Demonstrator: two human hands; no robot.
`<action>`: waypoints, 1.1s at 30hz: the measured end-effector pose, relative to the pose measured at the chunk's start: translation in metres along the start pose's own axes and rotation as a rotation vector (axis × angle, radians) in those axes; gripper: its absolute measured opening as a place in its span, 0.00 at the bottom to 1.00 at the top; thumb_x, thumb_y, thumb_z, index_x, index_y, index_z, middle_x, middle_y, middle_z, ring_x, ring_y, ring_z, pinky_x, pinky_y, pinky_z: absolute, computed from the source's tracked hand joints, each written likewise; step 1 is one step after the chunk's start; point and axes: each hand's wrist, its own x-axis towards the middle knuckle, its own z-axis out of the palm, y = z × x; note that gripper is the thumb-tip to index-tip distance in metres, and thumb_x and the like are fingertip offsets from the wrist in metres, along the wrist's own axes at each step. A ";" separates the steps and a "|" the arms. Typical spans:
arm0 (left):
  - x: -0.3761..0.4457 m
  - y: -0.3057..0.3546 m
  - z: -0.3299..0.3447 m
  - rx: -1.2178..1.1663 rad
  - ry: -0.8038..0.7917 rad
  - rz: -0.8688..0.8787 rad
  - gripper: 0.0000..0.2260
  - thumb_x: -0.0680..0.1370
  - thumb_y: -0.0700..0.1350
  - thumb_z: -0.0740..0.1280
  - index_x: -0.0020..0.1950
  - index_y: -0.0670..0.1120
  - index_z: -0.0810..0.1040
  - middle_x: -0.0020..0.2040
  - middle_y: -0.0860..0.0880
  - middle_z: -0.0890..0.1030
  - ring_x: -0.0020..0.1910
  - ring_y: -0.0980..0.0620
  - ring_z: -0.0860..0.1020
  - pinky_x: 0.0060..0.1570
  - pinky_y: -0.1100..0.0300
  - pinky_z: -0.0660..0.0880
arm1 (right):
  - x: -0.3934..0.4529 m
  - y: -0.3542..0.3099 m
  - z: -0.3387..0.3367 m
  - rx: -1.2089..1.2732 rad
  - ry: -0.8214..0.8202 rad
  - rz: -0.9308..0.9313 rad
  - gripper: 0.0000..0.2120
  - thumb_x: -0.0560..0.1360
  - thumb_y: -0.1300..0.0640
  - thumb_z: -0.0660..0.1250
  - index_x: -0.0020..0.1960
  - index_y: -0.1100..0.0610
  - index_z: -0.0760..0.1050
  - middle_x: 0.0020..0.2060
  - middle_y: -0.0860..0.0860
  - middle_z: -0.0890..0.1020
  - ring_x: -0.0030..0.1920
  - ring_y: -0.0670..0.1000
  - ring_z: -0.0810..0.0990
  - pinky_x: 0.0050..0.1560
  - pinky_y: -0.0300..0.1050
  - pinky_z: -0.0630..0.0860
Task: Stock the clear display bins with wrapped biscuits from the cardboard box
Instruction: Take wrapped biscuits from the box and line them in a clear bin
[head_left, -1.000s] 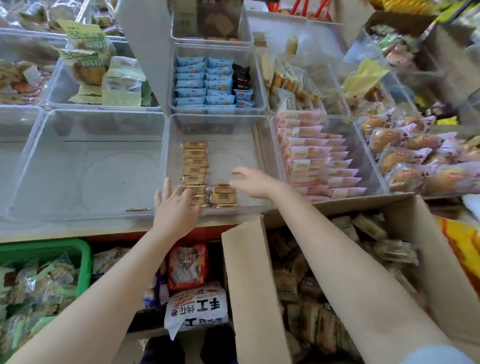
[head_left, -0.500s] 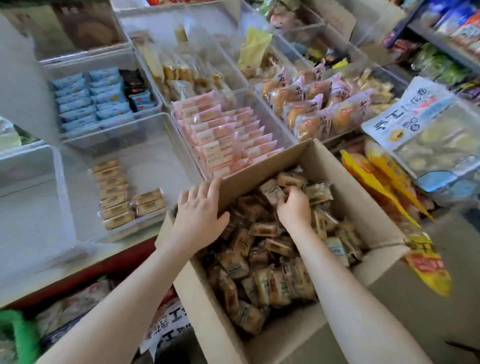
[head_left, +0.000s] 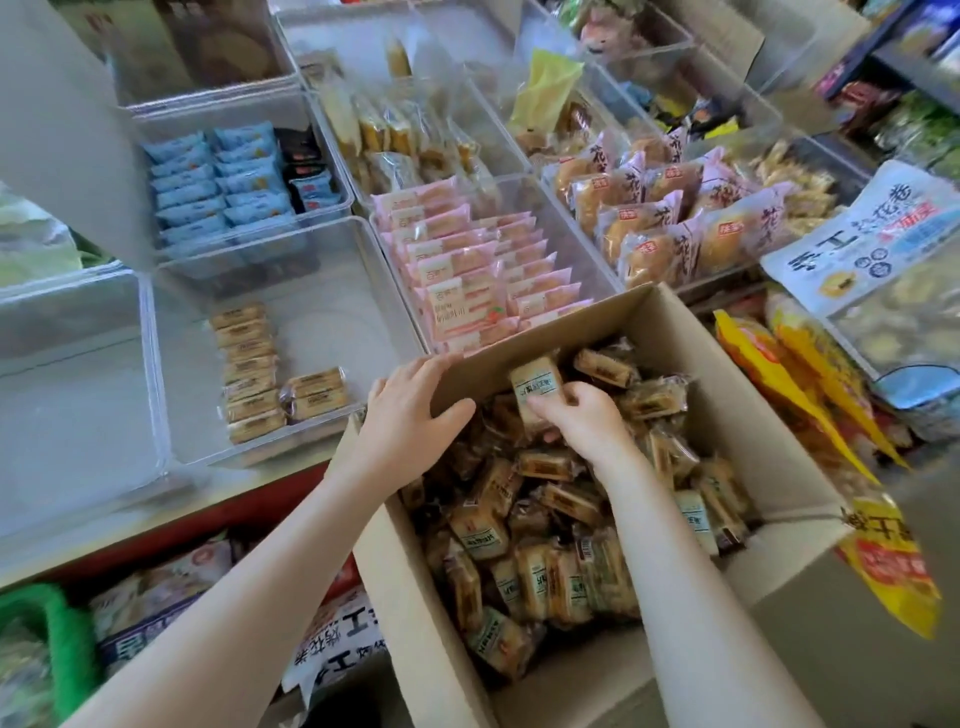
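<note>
Up and left of the hands, the clear bin (head_left: 311, 291) is holding two short rows of biscuits (head_left: 244, 371). The left hand (head_left: 410, 410) is gripping the cardboard box (head_left: 415, 597) rim, steadying it. The right hand (head_left: 576, 421) is pinching a wrapped biscuit (head_left: 535, 384) above the heap; better gathering several, labels aligned.

Two bare forearms reach up from the bottom edge of the view, uncovered from elbow to wrist, with no sleeve showing on either. The left hand (head_left: 410, 415) and the right hand (head_left: 584, 418) are bare too, without gloves. The fingers (head_left: 441, 364) carry no rings, and neither wrist carries a watch or band.
</note>
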 end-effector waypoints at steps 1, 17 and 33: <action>0.000 -0.004 -0.001 -0.190 0.044 0.000 0.13 0.82 0.53 0.64 0.67 0.61 0.74 0.68 0.57 0.73 0.69 0.53 0.68 0.70 0.47 0.64 | -0.014 -0.008 -0.004 0.091 -0.053 -0.043 0.12 0.78 0.47 0.70 0.57 0.53 0.79 0.48 0.48 0.86 0.42 0.50 0.83 0.44 0.45 0.78; -0.017 -0.137 -0.071 -0.481 0.377 -0.388 0.05 0.78 0.54 0.71 0.51 0.56 0.83 0.45 0.58 0.84 0.48 0.58 0.82 0.57 0.57 0.78 | 0.019 -0.167 0.117 -0.164 -0.421 -0.464 0.17 0.79 0.52 0.70 0.67 0.51 0.76 0.55 0.49 0.84 0.53 0.51 0.84 0.47 0.45 0.81; -0.023 -0.201 -0.037 -0.147 0.501 -0.277 0.06 0.72 0.54 0.77 0.44 0.54 0.87 0.45 0.56 0.85 0.50 0.56 0.78 0.58 0.57 0.57 | 0.124 -0.156 0.273 -1.174 -0.635 -0.452 0.24 0.81 0.57 0.60 0.77 0.51 0.67 0.74 0.53 0.72 0.70 0.56 0.72 0.67 0.47 0.71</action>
